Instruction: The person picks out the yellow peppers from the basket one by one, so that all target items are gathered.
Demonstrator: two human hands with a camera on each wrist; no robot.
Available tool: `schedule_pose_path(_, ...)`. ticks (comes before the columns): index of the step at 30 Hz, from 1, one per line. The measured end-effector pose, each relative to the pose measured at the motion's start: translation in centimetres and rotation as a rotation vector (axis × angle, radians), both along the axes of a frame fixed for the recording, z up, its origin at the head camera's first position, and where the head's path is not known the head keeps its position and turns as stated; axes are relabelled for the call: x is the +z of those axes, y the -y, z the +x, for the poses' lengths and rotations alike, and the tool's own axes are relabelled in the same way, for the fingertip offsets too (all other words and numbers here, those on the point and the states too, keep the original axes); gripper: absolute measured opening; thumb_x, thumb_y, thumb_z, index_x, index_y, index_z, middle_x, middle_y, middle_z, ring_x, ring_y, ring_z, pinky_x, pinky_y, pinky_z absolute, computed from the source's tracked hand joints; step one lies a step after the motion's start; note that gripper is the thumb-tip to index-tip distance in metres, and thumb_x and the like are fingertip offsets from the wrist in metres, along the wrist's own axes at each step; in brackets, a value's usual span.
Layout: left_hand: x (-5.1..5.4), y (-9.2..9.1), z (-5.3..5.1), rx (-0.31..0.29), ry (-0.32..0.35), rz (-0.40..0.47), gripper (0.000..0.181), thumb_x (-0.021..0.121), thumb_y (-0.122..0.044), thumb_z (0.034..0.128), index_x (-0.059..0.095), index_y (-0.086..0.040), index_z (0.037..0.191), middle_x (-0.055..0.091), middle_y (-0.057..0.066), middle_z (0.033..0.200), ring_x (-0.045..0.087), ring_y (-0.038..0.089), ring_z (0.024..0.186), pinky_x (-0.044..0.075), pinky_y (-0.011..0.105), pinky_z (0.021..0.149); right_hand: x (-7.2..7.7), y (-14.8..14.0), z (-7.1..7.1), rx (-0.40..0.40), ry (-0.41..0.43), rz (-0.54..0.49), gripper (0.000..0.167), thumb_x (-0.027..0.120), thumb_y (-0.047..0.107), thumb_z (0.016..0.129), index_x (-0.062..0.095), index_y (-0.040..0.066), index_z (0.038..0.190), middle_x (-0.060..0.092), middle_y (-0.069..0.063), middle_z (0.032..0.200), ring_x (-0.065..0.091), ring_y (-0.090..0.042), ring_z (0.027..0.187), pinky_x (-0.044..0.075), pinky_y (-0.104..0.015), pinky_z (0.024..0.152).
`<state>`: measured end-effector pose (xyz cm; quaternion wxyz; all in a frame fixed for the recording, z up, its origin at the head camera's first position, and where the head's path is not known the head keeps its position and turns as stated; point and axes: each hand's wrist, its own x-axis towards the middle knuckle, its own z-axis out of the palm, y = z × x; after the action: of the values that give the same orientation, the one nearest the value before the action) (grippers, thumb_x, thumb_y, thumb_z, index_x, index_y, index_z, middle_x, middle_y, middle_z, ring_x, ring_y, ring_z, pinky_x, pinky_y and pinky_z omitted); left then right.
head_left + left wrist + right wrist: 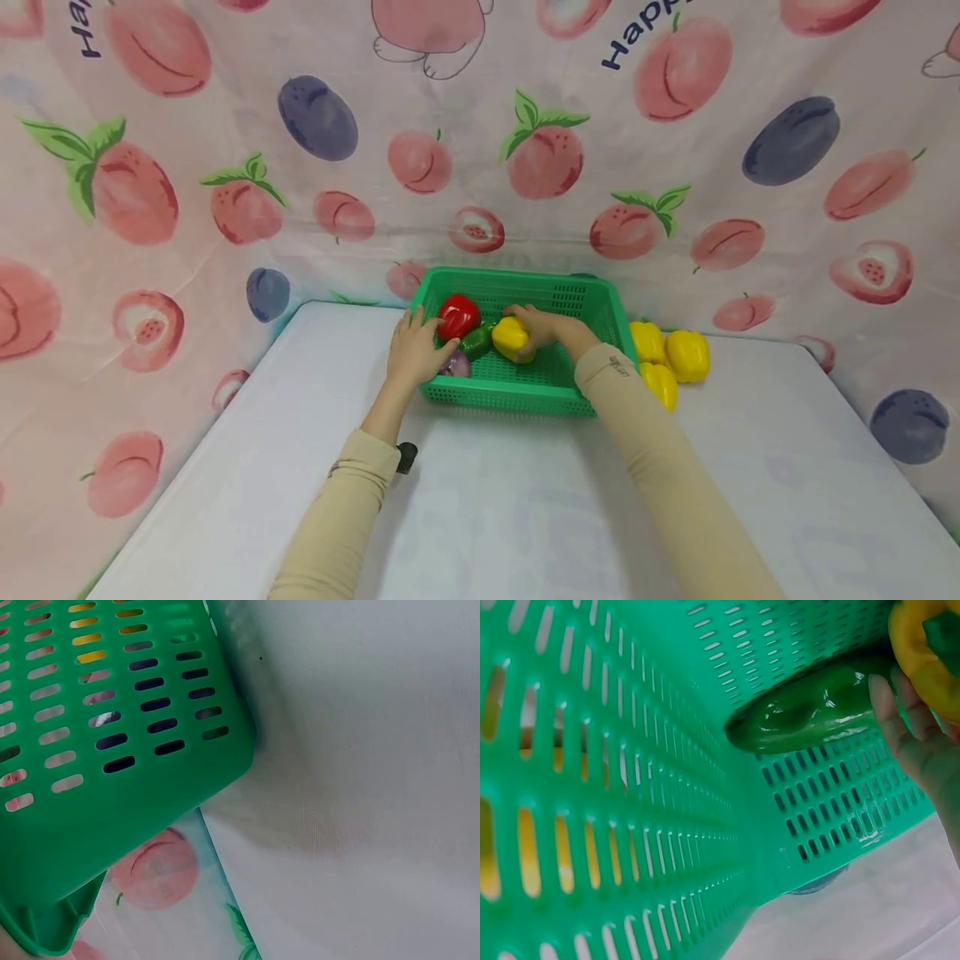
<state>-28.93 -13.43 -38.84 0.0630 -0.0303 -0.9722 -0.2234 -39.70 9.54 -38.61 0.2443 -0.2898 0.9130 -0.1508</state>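
A green perforated basket [498,400] stands on the white table with vegetables inside. My right hand [546,327] reaches in and grips a yellow bell pepper [512,338]; in the right wrist view, fingers [892,724] press against this yellow bell pepper [930,682]. Beside it lies a long glossy green vegetable [477,340], like a cucumber [810,709]. A red bell pepper [458,317] and a purple onion [456,365] sit at the basket's left. My left hand [414,350] holds the left rim, thumb inside; the left wrist view shows mostly the basket's outer wall [150,817].
Three yellow bell peppers [687,356] stand together on the table, just outside the basket's right wall. The white table [517,517] extends towards me and to both sides. A fruit-print cloth [480,108] hangs behind the table.
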Motion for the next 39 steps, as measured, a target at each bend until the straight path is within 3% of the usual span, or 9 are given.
schedule_pose_path(6,0.0,0.1,0.0,0.005,-0.008,0.001,0.055,0.053,-0.042,0.0925,0.051,-0.006,0.134,0.024,0.026,0.152,0.016,0.043,0.143,0.017,0.053,0.118,-0.1,-0.1,-0.2,0.045,-0.038,-0.024,0.077,0.066,0.017,0.086,0.02,0.006,0.146,0.025,-0.025,0.146,0.037,-0.037,0.126,0.035,-0.054,0.107)
schedule_pose_path(13,-0.1,0.0,0.0,0.009,0.014,0.021,0.055,0.053,-0.043,0.0926,0.05,-0.007,0.135,0.023,0.023,0.154,0.014,0.041,0.144,0.014,0.051,0.118,0.0,-0.5,-0.1,0.013,-0.038,-0.06,0.074,0.065,0.013,0.085,0.022,0.007,0.145,0.029,-0.023,0.142,0.039,-0.036,0.123,0.038,-0.052,0.105)
schedule_pose_path(39,-0.1,-0.1,-0.1,0.017,0.004,0.004,0.056,0.053,-0.044,0.092,0.051,-0.007,0.134,0.024,0.023,0.153,0.015,0.041,0.143,0.015,0.05,0.119,3.7,-1.0,1.1,0.039,-0.101,-0.053,0.078,0.068,0.016,0.083,0.022,0.001,0.144,0.034,-0.024,0.137,0.045,-0.034,0.113,0.043,-0.05,0.098)
